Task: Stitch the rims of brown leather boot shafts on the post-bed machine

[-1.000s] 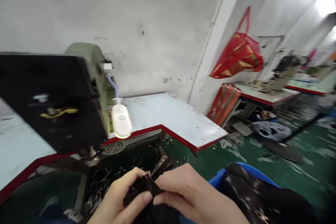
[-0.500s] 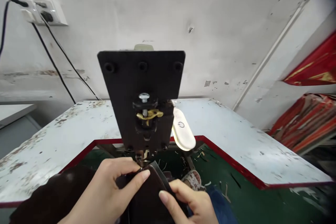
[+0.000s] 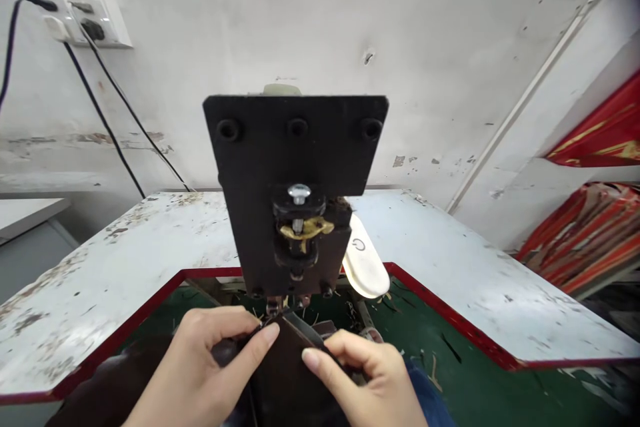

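A dark brown, leather-like piece (image 3: 287, 380) hangs between my hands, with its top corner under the foot of a black sewing machine head (image 3: 295, 160). My left hand (image 3: 210, 360) pinches its left edge between thumb and forefinger, close to the needle area. On the right edge, where a thin black strip (image 3: 307, 328) runs along the border, my right hand (image 3: 373, 377) grips with thumb and bent fingers. The machine's foot (image 3: 275, 307) sits just above the corner; the needle itself is too small to make out.
A lit white lamp (image 3: 367, 263) juts out right of the machine head. Around the machine, a worn pale tabletop (image 3: 450, 280) has a red-edged cutout (image 3: 450, 320). Wall sockets (image 3: 93, 23) with cables are at upper left; stacked red-orange material (image 3: 590, 233) stands at right.
The machine head appears larger and further right in view. The piece's strip-lined edge has turned to a shallower slant, both hands still holding it.
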`<state>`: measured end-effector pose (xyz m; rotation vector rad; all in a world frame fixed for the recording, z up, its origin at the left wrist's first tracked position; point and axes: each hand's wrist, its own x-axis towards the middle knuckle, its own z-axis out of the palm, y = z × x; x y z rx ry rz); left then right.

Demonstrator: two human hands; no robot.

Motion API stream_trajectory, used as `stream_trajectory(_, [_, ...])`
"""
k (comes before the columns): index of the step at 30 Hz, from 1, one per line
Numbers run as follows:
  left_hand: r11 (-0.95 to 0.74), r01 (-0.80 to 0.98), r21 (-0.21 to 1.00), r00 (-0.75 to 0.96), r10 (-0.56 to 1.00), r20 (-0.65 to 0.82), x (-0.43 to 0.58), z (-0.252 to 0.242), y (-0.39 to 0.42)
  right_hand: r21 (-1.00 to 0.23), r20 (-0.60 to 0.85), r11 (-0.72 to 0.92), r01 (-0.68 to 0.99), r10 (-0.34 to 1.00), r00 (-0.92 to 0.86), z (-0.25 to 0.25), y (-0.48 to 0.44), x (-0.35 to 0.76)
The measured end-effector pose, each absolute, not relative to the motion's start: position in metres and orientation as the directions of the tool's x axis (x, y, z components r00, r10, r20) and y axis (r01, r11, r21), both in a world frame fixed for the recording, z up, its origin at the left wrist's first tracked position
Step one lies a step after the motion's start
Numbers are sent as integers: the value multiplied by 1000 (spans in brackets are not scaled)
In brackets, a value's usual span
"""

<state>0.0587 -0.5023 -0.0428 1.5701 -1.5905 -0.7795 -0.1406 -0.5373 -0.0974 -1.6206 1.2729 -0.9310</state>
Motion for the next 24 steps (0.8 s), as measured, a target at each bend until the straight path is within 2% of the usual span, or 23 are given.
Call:
stream_trajectory(3, [28, -504, 863, 96, -992, 88, 53, -44, -501, -939, 8, -91, -332, -970, 244, -82, -545, -147])
stream_trajectory(8, [-29, -408, 913, 62, -998, -4, 48, -50, -502, -880, 48, -163, -447, -965, 258, -56, -564, -158])
stream_trajectory(11, [-61, -370, 927, 18, -998, -59, 51, -58, -503, -870, 54, -186, -457, -957, 286, -46, -573, -156])
stream_trajectory(16, [-81, -351, 933, 28, -997, -76, 56, -70, -499, -903, 20, -158, -399, -944, 329, -38, -577, -148])
stream_trajectory(20, [-84, -309, 947, 61, -996, -69, 50, -60, -499, -882, 25, -185, -433, -936, 350, -37, -575, -151])
stream_trajectory(24, [-89, -371, 924, 79, -995, -64, 43, -51, -503, -868, 33, -195, -457, -940, 339, -38, -573, -158])
